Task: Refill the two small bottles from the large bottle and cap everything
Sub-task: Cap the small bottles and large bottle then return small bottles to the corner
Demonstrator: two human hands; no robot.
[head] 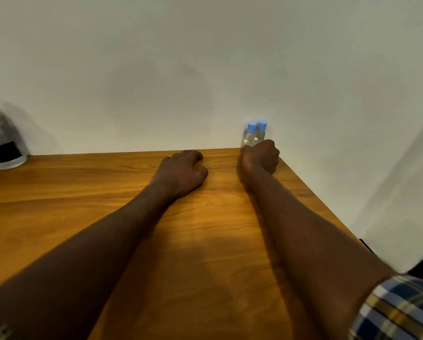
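Note:
Two small clear bottles (254,135) with blue caps stand side by side at the far right corner of the wooden table (107,192), against the wall. My right hand (260,155) is curled around their lower parts, hiding the bases. My left hand (183,171) rests on the table top to the left of them, fingers curled, holding nothing. The large clear bottle (3,141) with a dark blue label stands at the far left edge of the view, blurred and partly cut off; its cap is out of sight.
A plain white wall (205,69) runs along the back of the table and another on the right. The table's right edge (328,209) drops off close beside my right forearm.

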